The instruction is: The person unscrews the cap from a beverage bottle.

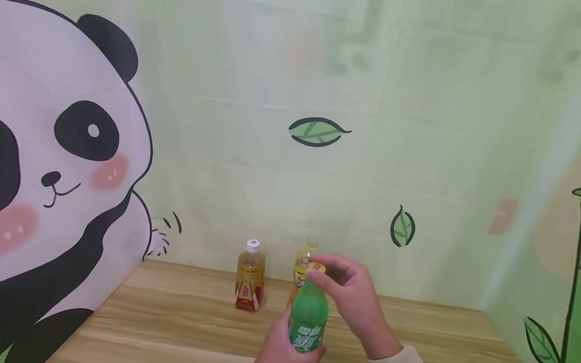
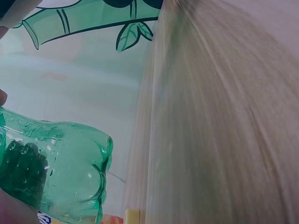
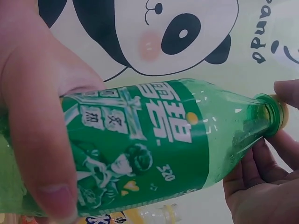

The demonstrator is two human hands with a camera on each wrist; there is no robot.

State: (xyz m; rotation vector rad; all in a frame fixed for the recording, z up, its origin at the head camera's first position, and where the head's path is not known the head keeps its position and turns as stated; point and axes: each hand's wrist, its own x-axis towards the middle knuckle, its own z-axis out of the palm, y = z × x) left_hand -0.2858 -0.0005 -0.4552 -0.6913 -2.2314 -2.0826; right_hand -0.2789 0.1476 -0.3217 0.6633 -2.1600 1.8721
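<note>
A green plastic soda bottle [image 1: 307,316] with a green label stands upright in front of me. My left hand [image 1: 280,350] grips it around the label and lower body. At its top, my right hand [image 1: 355,296] pinches the yellow cap [image 1: 317,267] between thumb and fingers. The right wrist view shows the cap [image 3: 282,112] at the bottle's neck; I cannot tell whether it is loose. The clear green base of the bottle [image 2: 74,163] is visible in the left wrist view, above the table surface.
An amber drink bottle [image 1: 250,279] with a white cap stands on the wooden table [image 1: 187,319], left of the hands. A yellow-labelled bottle [image 1: 301,268] is partly hidden behind the green one. A panda-printed cloth [image 1: 223,144] hangs behind.
</note>
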